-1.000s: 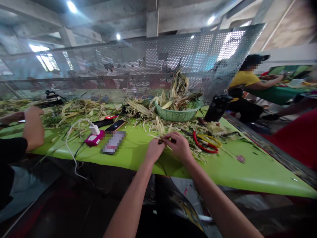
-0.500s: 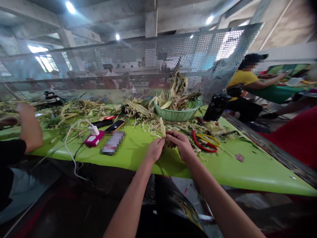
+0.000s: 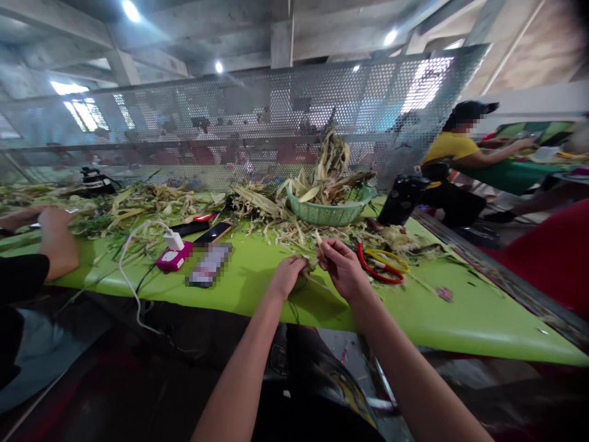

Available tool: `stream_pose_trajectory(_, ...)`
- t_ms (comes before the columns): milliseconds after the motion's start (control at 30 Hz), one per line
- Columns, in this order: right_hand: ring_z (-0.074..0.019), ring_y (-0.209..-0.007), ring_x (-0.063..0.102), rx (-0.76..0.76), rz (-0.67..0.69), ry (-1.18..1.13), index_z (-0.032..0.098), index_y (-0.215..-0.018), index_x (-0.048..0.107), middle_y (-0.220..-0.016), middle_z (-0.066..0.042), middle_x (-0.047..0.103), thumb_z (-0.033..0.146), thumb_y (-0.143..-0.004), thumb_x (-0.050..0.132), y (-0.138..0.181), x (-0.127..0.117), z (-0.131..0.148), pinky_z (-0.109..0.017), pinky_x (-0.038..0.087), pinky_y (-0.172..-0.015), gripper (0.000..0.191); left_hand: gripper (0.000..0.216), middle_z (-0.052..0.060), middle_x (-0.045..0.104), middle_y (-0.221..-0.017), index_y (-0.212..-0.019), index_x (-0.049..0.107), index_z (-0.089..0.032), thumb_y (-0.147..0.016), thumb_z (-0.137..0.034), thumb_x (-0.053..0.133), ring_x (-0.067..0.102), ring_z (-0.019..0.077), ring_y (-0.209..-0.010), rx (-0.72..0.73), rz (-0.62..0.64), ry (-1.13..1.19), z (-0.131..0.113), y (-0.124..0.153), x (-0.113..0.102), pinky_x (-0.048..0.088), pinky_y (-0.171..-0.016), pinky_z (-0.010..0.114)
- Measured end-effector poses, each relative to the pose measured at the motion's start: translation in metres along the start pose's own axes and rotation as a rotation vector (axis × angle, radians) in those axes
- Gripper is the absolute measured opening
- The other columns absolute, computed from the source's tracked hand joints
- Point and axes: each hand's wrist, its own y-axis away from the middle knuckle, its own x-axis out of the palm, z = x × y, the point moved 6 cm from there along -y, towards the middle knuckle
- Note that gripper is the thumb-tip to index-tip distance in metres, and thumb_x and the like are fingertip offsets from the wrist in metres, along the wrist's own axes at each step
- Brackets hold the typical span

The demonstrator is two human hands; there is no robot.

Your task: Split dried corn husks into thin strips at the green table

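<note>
My left hand (image 3: 289,276) is closed just above the green tabletop, its thumb and fingers pinching a small greenish plant piece (image 3: 310,266). A thin stem juts from that piece to the right. A short gap away, my right hand (image 3: 344,269) pinches a pale strip of dry leaf (image 3: 318,238) between thumb and fingertips. Behind both hands, a light green plastic basket (image 3: 326,213) is heaped with dry, husk-like leaves (image 3: 334,159). Scissors with red handles (image 3: 380,270) lie right of my right hand, overlapping a yellow loop (image 3: 391,259).
Left of my hands lie two phones (image 3: 215,233) (image 3: 209,265) and a magenta power block (image 3: 173,258) with a white charger and cable. Dry plant scraps (image 3: 151,205) cover the back. A black bottle (image 3: 401,199) stands right. A co-worker's hands (image 3: 57,227) work at far left.
My hands have moved apart. The pale leaf piece that stood up between them has gone right with my right hand, while my left hand keeps the greenish piece.
</note>
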Motion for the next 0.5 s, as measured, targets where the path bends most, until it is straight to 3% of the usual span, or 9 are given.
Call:
stream_pose_trajectory(233,-0.0122,-0.060,0.042,-0.022,0.113,0.231,0.019,-0.071,0.063,-0.066,0.002,0.051,0.032,-0.075,0.072,0.0002,0.0045,-0.0012,-0.026,0.034,-0.057,0.015,0.036,-0.006,0.032,-0.050,-0.059,0.049,-0.017,-0.077,-0.047,0.058,0.027,0.0083,-0.050,-0.015,-0.085,-0.107,-0.0029,0.0020,-0.0050,0.021,-0.053,0.026)
stream_pose_trajectory(400,-0.0142,-0.065,0.043,-0.109,0.146,0.410,0.020,-0.067,0.061,-0.068,0.001,0.050,0.031,-0.074,0.070,-0.0009,0.0052,0.0036,-0.028,0.034,-0.060,0.016,0.032,-0.004,0.040,-0.056,-0.059,0.048,-0.018,-0.078,-0.043,0.056,0.034,0.0106,-0.056,0.032,-0.108,-0.184,-0.0049,0.0027,-0.0071,0.025,-0.055,0.026)
stream_pose_trajectory(500,-0.0151,-0.066,0.045,-0.146,0.173,0.472,0.020,-0.065,0.059,-0.069,0.001,0.050,0.031,-0.075,0.069,-0.0006,0.0056,0.0069,-0.029,0.035,-0.063,0.019,0.029,-0.002,0.046,-0.060,-0.063,0.050,-0.018,-0.081,-0.040,0.049,0.040,0.0122,-0.061,0.021,-0.092,-0.089,-0.0025,0.0016,-0.0064,0.032,-0.059,0.026)
